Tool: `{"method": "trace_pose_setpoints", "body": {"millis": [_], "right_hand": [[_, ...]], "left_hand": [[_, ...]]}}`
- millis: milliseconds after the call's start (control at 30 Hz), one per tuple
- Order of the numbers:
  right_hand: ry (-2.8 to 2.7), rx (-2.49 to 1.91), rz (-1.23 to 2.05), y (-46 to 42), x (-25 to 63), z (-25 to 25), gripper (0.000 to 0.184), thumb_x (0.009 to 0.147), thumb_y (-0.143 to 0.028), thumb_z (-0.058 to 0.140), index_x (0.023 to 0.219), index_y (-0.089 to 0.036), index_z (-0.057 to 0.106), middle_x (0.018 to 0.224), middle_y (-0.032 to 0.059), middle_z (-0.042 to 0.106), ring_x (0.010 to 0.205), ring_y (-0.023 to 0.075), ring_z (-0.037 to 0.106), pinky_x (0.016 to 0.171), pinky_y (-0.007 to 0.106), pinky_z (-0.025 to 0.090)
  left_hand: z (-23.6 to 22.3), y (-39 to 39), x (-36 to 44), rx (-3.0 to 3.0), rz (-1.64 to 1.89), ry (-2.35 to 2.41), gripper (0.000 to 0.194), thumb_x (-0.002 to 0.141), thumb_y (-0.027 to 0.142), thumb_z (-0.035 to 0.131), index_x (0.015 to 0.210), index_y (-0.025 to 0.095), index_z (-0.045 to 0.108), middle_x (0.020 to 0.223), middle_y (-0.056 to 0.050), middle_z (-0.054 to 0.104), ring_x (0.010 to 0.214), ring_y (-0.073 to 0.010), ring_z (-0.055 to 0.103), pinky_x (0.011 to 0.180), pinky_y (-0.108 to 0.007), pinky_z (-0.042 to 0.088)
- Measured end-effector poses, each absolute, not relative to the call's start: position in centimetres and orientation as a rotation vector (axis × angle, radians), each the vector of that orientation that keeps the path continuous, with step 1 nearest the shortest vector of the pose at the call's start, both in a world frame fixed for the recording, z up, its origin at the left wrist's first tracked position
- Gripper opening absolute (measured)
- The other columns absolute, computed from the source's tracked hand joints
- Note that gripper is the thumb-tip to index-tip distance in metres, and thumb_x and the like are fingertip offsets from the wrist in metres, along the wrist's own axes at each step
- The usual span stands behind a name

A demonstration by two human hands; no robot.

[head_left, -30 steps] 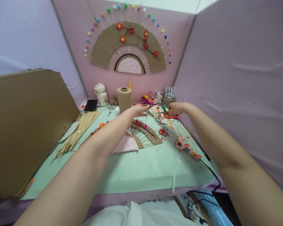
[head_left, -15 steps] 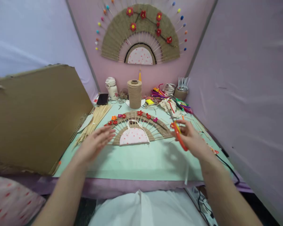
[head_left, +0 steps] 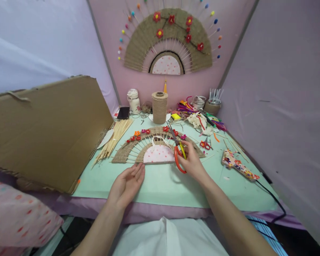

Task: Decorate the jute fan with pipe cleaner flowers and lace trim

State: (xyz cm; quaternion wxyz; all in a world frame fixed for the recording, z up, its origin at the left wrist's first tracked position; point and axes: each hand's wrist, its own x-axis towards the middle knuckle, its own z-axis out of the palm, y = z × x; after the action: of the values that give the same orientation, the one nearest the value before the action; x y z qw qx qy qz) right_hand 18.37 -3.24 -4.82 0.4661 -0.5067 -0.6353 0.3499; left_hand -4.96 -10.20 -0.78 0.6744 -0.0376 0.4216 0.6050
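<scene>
A handmade fan (head_left: 118, 155) of brown twine and thin sticks lies flat on the mint tabletop, with red, orange and pink flowers along its arc. Dotted white-pink cloth (head_left: 157, 154) covers its inner half-circle, and a loose pale strip curls above it. My left hand (head_left: 130, 183) is palm up at the fan's lower edge, fingers stretched and fingertips touching or just under it. In my right hand (head_left: 192, 161) are scissors (head_left: 179, 151) with orange and yellow handles, blades pointing up and away over the fan's right part. The blades look nearly closed.
A twine spool (head_left: 159, 108), white bottle (head_left: 134, 102) and phone (head_left: 123, 113) stand or lie behind. Left are sticks (head_left: 116, 138) and a large cardboard sheet (head_left: 50, 131). Right are small red scissors (head_left: 205, 144), a floral glue gun (head_left: 237, 165) with a cord, and craft scraps (head_left: 198, 121).
My right hand has brought the scissors from the scrap pile at back right to the fan. My left hand has drawn back from the far middle to the fan's front edge.
</scene>
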Motion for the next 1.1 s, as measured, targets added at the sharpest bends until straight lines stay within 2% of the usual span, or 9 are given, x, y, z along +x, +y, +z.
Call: {"method": "trace_pose_setpoints", "body": {"millis": [167,267,367,600,733,900,1000,1100], "right_hand": [[-1.563,-1.273,0.865,-2.9,19.3,-3.9,0.057,0.077,-0.037,0.061,0.126,-0.02,0.038,0.078,-0.0009,0.055,0.07,0.0165,0.054,0.066,0.03,0.045],[-1.517,-1.235,0.906,-2.9,19.6,-3.4,0.059,0.075,-0.038,0.062,0.125,-0.02,0.037,0.083,0.0014,0.059,0.074,0.0173,0.057,0.067,0.03,0.045],[-1.502,-1.233,0.929,-3.1,19.9,-3.1,0.058,0.074,-0.037,0.062,0.124,-0.021,0.037,0.083,0.0013,0.06,0.072,0.0174,0.058,0.067,0.03,0.046],[-1.454,-1.21,0.844,-4.7,21.1,-2.2,0.05,0.076,-0.036,0.061,0.118,-0.023,0.037,0.086,0.0028,0.059,0.079,0.0189,0.059,0.073,0.033,0.047],[-1.312,-1.14,0.717,-6.8,22.2,-1.0,0.044,0.074,-0.033,0.065,0.108,-0.025,0.038,0.088,0.0016,0.057,0.079,0.0163,0.058,0.072,0.03,0.047],[-1.252,-1.188,0.628,-9.7,22.1,-1.3,0.045,0.074,-0.032,0.068,0.107,-0.025,0.038,0.083,-0.0009,0.053,0.069,0.0132,0.054,0.062,0.026,0.048],[-1.331,-1.287,0.572,-10.8,21.6,-2.8,0.053,0.073,-0.038,0.069,0.113,-0.024,0.037,0.087,0.0012,0.054,0.071,0.0143,0.056,0.062,0.027,0.051],[-1.516,-1.409,0.351,-11.1,21.9,-3.9,0.056,0.073,-0.042,0.069,0.116,-0.022,0.04,0.088,0.0039,0.057,0.074,0.0173,0.058,0.065,0.031,0.053]], "left_hand": [[-1.0,-9.0,-4.2,0.002,1.334,0.921,0.017,0.077,0.001,0.051,0.078,0.015,0.06,0.079,-0.008,0.067,0.075,-0.0141,0.067,0.068,-0.024,0.059],[-1.4,-8.0,-2.9,0.084,1.318,0.917,0.015,0.077,0.002,0.053,0.074,0.016,0.06,0.08,-0.007,0.068,0.077,-0.016,0.068,0.075,-0.031,0.059],[-2.1,-7.2,-1.2,0.108,1.292,0.898,0.012,0.079,0.005,0.055,0.079,0.015,0.061,0.088,-0.009,0.07,0.083,-0.0189,0.069,0.082,-0.04,0.058],[-3.0,-7.5,-0.5,0.185,1.33,0.949,0.015,0.078,0.002,0.054,0.083,0.013,0.063,0.088,-0.009,0.072,0.082,-0.0183,0.069,0.084,-0.041,0.059],[-2.2,-8.5,-1.8,0.223,1.414,0.938,0.018,0.078,0.001,0.054,0.086,0.012,0.066,0.093,-0.009,0.073,0.087,-0.0199,0.069,0.085,-0.041,0.058],[-1.8,-8.1,-2.6,0.259,1.509,0.838,0.023,0.079,0.001,0.053,0.095,0.01,0.066,0.094,-0.011,0.073,0.089,-0.0208,0.069,0.086,-0.041,0.057],[-1.6,-7.2,-2.2,0.226,1.519,0.763,0.028,0.081,0.0,0.049,0.1,0.01,0.066,0.099,-0.012,0.072,0.093,-0.0209,0.069,0.087,-0.038,0.056],[-1.1,-6.7,-1.7,0.175,1.508,0.717,0.036,0.083,0.0,0.045,0.112,0.012,0.063,0.1,-0.012,0.073,0.093,-0.0199,0.069,0.087,-0.035,0.056]]}}
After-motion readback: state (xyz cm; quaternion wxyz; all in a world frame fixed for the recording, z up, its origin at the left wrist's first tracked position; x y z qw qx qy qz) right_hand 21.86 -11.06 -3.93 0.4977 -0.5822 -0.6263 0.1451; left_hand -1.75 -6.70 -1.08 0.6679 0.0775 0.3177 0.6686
